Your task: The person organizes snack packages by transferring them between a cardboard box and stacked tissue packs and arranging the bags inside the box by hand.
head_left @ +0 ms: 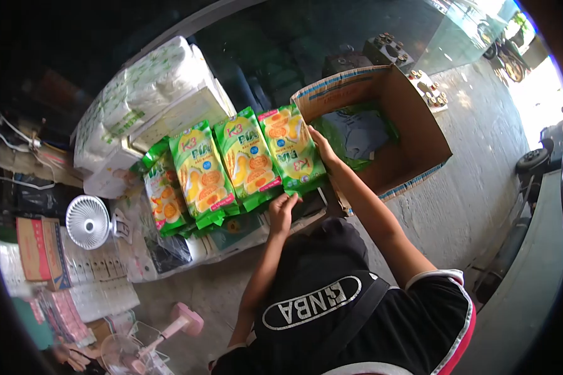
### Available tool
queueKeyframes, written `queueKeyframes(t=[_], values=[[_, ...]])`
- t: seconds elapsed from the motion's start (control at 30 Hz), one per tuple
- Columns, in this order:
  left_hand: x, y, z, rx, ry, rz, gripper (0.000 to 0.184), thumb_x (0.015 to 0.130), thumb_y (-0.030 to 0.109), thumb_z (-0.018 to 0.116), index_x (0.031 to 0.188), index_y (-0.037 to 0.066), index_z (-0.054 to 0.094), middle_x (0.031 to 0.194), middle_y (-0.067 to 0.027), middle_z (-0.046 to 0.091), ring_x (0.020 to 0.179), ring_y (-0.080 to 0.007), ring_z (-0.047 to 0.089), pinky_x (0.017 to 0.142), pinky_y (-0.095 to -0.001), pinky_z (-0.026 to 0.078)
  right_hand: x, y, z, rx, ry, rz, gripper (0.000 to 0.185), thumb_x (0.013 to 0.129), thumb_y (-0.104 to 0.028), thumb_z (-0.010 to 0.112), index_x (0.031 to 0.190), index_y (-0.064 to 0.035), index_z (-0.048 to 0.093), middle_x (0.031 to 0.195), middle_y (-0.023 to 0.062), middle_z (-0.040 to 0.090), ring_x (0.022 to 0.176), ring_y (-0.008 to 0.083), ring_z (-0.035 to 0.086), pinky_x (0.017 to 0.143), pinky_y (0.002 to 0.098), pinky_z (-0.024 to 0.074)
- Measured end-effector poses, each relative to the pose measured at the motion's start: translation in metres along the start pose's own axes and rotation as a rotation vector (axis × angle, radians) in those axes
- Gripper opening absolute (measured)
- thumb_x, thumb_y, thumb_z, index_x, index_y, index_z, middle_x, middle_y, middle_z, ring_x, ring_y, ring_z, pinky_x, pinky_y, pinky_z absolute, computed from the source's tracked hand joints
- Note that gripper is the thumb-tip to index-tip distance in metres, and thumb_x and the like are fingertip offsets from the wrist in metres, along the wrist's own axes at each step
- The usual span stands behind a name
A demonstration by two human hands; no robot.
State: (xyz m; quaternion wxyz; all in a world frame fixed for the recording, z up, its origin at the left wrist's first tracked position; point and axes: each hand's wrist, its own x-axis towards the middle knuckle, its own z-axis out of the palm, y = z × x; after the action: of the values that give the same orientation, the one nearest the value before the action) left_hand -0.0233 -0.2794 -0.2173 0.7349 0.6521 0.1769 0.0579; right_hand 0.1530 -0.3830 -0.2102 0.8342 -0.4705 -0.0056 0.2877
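Several green packets of round filled cakes stand in a row, printed with yellow fruit. The rightmost cake packet (290, 149) has its print upside down compared with its neighbours. My right hand (322, 147) grips its right edge, fingers partly hidden behind it. At its lower left corner, my left hand (284, 211) is closed, pinching the green wrapper. Left of it stand another cake packet (249, 156), a third packet (201, 172) and, partly covered, a leftmost packet (164, 195).
An open cardboard box (413, 137) at the right holds green and pale wrapping. White plastic-wrapped packs (150, 87) are stacked behind the cakes. A white fan (89, 222) stands left, a pink fan (184, 322) lower down. Bottle-like items (428, 90) sit beyond the box.
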Motion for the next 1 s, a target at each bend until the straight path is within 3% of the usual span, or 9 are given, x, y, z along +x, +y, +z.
queueKeyframes(t=[0.03, 0.2, 0.4, 0.5, 0.53, 0.6, 0.73, 0.83, 1.0], values=[[-0.004, 0.011, 0.004, -0.085, -0.077, 0.037, 0.017, 0.084, 0.014, 0.052, 0.076, 0.001, 0.059, 0.076, -0.0040, 0.060, 0.075, -0.0105, 0.053, 0.073, -0.0243, 0.040, -0.006, -0.008, 0.002, 0.138, -0.032, 0.168, 0.054, 0.087, -0.039, 0.041, 0.128, -0.0049, 0.036, 0.126, 0.0078, 0.044, 0.113, 0.0188, 0.043, 0.096, 0.0301, 0.0317], [-0.016, 0.042, 0.026, -0.212, -0.170, 0.181, 0.014, 0.087, 0.014, 0.048, 0.082, 0.004, 0.057, 0.075, -0.0020, 0.054, 0.077, -0.0115, 0.052, 0.075, -0.0266, 0.039, -0.009, 0.002, -0.037, 0.359, -0.180, 0.178, 0.069, 0.085, -0.051, 0.036, 0.132, -0.0012, 0.025, 0.131, 0.0146, 0.037, 0.118, 0.0278, 0.038, 0.098, 0.0424, 0.0298], [-0.018, 0.075, 0.052, -0.401, -0.110, 0.283, 0.022, 0.087, 0.019, 0.048, 0.078, 0.000, 0.052, 0.076, -0.0082, 0.054, 0.075, -0.0180, 0.053, 0.076, -0.0374, 0.044, -0.002, 0.021, -0.060, 0.457, -0.312, 0.274, 0.066, 0.086, -0.049, 0.036, 0.130, -0.0013, 0.028, 0.128, 0.0166, 0.039, 0.114, 0.0294, 0.042, 0.096, 0.0423, 0.0331], [-0.025, 0.112, 0.063, -0.328, -0.328, 0.413, 0.021, 0.089, 0.015, 0.044, 0.086, -0.003, 0.054, 0.083, -0.0119, 0.057, 0.075, -0.0208, 0.057, 0.070, -0.0290, 0.044, 0.000, 0.017, -0.058, 0.633, -0.456, 0.322, 0.061, 0.087, -0.047, 0.037, 0.127, -0.0010, 0.034, 0.124, 0.0174, 0.043, 0.111, 0.0301, 0.045, 0.094, 0.0424, 0.0358], [-0.028, 0.123, 0.072, -0.284, -0.260, 0.404, 0.032, 0.085, 0.024, 0.051, 0.071, -0.004, 0.050, 0.074, -0.0148, 0.055, 0.067, -0.0240, 0.058, 0.063, -0.0387, 0.049, -0.005, 0.004, -0.053, 0.653, -0.428, 0.411, 0.059, 0.087, -0.046, 0.037, 0.125, -0.0012, 0.036, 0.122, 0.0174, 0.045, 0.109, 0.0300, 0.047, 0.093, 0.0423, 0.0368], [-0.029, 0.132, 0.075, -0.196, -0.257, 0.443, 0.031, 0.084, 0.023, 0.052, 0.069, -0.005, 0.050, 0.072, -0.0155, 0.056, 0.065, -0.0239, 0.058, 0.061, -0.0367, 0.048, -0.025, -0.024, -0.039, 0.539, -0.230, 0.425, 0.055, 0.087, -0.044, 0.038, 0.122, -0.0022, 0.041, 0.117, 0.0172, 0.050, 0.101, 0.0294, 0.053, 0.089, 0.0409, 0.0405], [-0.027, 0.139, 0.082, -0.046, -0.361, 0.554, 0.024, 0.079, 0.013, 0.051, 0.065, -0.006, 0.052, 0.069, -0.0168, 0.057, 0.058, -0.0219, 0.056, 0.052, -0.0301, 0.045, -0.054, -0.078, -0.030, 0.585, -0.262, 0.514, 0.053, 0.087, -0.043, 0.042, 0.121, -0.0027, 0.043, 0.116, 0.0158, 0.052, 0.100, 0.0272, 0.055, 0.087, 0.0382, 0.0438], [-0.023, 0.144, 0.088, 0.150, -0.492, 0.664, 0.011, 0.071, 0.005, 0.052, 0.061, 0.000, 0.053, 0.065, -0.0112, 0.053, 0.052, -0.0225, 0.052, 0.045, -0.0292, 0.039, -0.071, -0.100, -0.036, 0.486, -0.177, 0.422, 0.054, 0.084, -0.044, 0.046, 0.118, -0.0029, 0.045, 0.105, 0.0145, 0.059, 0.084, 0.0237, 0.062, 0.075, 0.0342, 0.0506], [-0.006, 0.131, 0.125, 0.326, -0.678, 0.598, 0.018, 0.071, 0.014, 0.054, 0.059, 0.002, 0.051, 0.056, -0.0104, 0.041, 0.044, -0.0269, 0.043, 0.042, -0.0368, 0.033, -0.101, -0.125, -0.079, 0.212, 0.031, 0.247, 0.043, 0.079, -0.030, 0.054, 0.107, 0.0032, 0.051, 0.089, 0.0156, 0.063, 0.069, 0.0203, 0.063, 0.062, 0.0290, 0.0530]])
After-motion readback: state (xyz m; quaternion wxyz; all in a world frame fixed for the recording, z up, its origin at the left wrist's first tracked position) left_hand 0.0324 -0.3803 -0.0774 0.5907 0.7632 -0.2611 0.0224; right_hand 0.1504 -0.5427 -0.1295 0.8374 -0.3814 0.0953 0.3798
